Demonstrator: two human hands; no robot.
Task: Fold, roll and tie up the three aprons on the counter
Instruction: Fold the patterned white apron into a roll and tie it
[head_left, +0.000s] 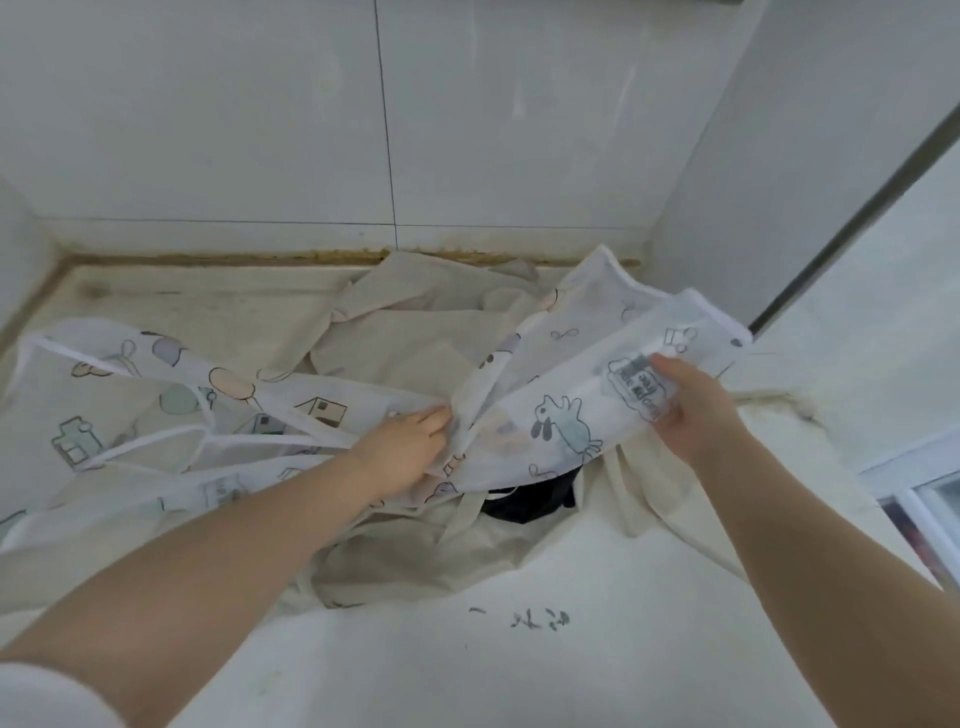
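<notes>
a pale, stained counter (597, 654) fills the lower half of the frame, meeting the tiled wall along a grimy seam across the middle. a crumpled beige apron (415, 343) lies spread over its centre, with a dark cloth (530, 501) just right of centre among its folds. small dark scribbles (524, 618) mark the bare surface at lower centre.

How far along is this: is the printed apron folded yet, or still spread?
Still spread, unfolded. The printed apron drapes loosely across the counter, bunched where the left hand and right hand grip it.
</notes>
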